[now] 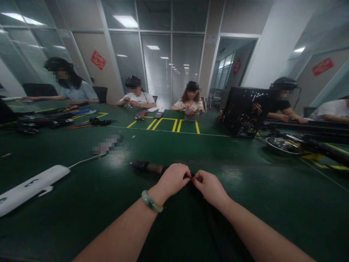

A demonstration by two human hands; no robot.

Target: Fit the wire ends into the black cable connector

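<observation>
In the head view a dark rod-like piece with a brownish section and a metallic tip lies on the green table, pointing left. My left hand rests over its right end with the fingers curled inward. A green-and-white bangle circles that wrist. Thumb and fingers of my right hand are pinched together, almost touching the left fingertips. Whatever both hands pinch is too small and dark to make out. Below the right hand, a long dark strip runs toward me between my forearms.
A white device with a cable lies at left, leading to a blurred-out object. Dark cables lie farther left. At right stand a black computer case and a metal bowl. Several people sit around the green table.
</observation>
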